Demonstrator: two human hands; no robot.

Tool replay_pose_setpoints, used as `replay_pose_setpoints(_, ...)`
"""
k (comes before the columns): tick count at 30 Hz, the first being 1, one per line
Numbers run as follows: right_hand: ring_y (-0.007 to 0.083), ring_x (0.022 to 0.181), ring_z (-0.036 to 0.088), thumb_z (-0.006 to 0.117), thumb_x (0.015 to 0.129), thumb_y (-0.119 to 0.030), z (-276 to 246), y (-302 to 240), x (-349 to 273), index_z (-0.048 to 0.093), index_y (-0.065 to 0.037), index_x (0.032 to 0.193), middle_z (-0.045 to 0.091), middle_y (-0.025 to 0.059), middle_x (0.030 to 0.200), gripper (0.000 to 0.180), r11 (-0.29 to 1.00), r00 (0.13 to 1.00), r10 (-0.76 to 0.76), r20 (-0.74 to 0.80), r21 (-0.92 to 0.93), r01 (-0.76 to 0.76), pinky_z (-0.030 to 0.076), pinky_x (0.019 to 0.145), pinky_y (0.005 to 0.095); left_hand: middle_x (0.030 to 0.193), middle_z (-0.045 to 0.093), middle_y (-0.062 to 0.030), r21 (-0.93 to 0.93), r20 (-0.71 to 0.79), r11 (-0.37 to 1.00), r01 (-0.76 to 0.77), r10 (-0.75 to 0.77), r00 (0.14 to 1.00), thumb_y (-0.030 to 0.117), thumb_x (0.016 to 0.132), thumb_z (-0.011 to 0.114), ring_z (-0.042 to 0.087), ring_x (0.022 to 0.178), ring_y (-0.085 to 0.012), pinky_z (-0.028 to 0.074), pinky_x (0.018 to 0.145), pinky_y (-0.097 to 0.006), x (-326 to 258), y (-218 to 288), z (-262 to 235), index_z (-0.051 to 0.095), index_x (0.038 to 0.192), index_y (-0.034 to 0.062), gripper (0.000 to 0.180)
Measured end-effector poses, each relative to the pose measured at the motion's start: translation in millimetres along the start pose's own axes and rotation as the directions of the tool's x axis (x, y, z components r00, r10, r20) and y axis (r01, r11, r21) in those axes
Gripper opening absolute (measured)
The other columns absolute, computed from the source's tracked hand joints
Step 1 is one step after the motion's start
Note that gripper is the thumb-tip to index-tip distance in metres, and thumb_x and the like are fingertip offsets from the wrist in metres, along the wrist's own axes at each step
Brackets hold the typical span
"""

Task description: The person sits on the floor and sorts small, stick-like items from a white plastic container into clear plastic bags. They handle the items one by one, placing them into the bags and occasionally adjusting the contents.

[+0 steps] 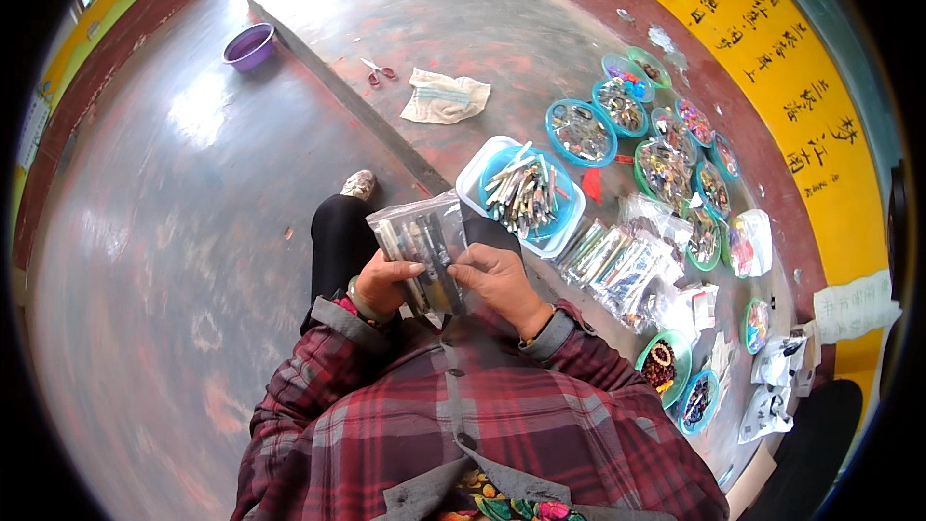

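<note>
Between my hands, above my lap, is a clear plastic bag [422, 243] with several long thin sticks inside, some pale and some dark; their exact kind is hard to make out. My left hand [386, 282] grips its left side, the thumb lying across the front. On the other side my right hand [497, 282] pinches the plastic between thumb and fingers. Just beyond my right hand, a blue basket [562, 223] full of similar pen-like sticks sits in a white tub [472, 177]. More bagged sticks [617, 265] lie on the floor to the right.
Blue and green baskets of small trinkets, among them one basket [581, 132], crowd the right side. Ahead lie a beige cloth [446, 96] and red-handled scissors [378, 72]. A purple basin [250, 46] stands far left. A dark groove [338, 94] crosses the floor.
</note>
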State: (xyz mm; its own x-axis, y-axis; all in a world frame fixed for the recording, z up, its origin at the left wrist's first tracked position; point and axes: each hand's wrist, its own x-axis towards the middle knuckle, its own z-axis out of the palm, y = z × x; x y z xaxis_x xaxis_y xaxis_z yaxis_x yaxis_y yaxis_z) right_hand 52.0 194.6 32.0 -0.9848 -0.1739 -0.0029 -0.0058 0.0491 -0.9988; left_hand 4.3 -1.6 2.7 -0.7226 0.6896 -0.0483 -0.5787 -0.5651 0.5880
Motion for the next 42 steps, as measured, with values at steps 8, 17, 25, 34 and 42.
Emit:
replay_pose_setpoints(8,0.0020,0.066,0.042,0.068,0.085,-0.012,-5.9,1.8,-6.3,0.061,0.002,0.075,0.049,-0.0055,0.065,0.018,0.998,0.998,0.055,0.013,0.020,-0.055,0.037,0.055,0.0213,0.112,0.060,-0.0182,0.050,-0.001,0.998,0.041,-0.041,0.999,0.013,0.073,0.063,0.060,0.104,-0.0295,0.046,0.094,-0.042,-0.9,3.1,11.7,0.049,0.121,-0.0026,0.052)
replay_pose_setpoints(17,0.0100,0.064,0.058,0.067,0.084,-0.027,-56.1,38.0,11.0,0.065,-0.001,0.082,0.062,0.0033,0.071,0.027,0.974,0.939,0.161,-0.304,-0.106,-0.201,0.046,0.059,0.0268,0.112,0.061,-0.0167,0.025,-0.034,0.999,-0.032,0.033,0.999,0.016,0.080,0.063,0.060,0.103,-0.0274,0.047,0.092,-0.043,3.0,0.1,7.9,0.051,0.120,-0.0018,0.046)
replay_pose_setpoints(25,0.0373,0.080,0.063,0.066,0.078,-0.043,-129.1,122.2,39.9,0.064,-0.003,0.084,0.066,0.0189,0.082,0.040,0.462,0.797,0.117,-0.592,-0.678,-0.571,0.048,0.068,0.0458,0.112,0.060,-0.0189,0.018,-0.109,0.999,-0.038,0.040,0.993,0.016,0.079,0.063,0.059,0.105,-0.0306,0.046,0.093,-0.046,5.6,-4.0,4.0,0.048,0.122,-0.0008,0.048)
replay_pose_setpoints(34,0.0232,0.058,0.064,0.064,0.079,-0.029,-151.8,162.4,53.4,0.064,-0.001,0.074,0.065,0.0109,0.067,0.029,0.730,0.662,0.488,-0.569,-0.151,-0.667,0.047,0.049,0.0335,0.114,0.060,-0.0184,0.045,-0.086,0.999,-0.026,0.030,0.996,0.016,0.080,0.063,0.059,0.106,-0.0296,0.045,0.094,-0.045,7.2,-4.6,2.4,0.047,0.125,-0.0021,0.051)
replay_pose_setpoints(42,0.0093,0.050,0.058,0.063,0.086,-0.024,-134.8,106.0,-7.3,0.060,-0.009,0.079,0.061,0.0005,0.064,0.017,0.628,0.650,0.738,-0.181,0.536,-0.564,0.046,0.045,0.0212,0.113,0.060,-0.0176,0.036,-0.093,0.999,-0.014,0.017,0.996,0.014,0.080,0.063,0.059,0.106,-0.0298,0.045,0.094,-0.046,7.6,-5.2,-1.3,0.047,0.124,-0.0017,0.050)
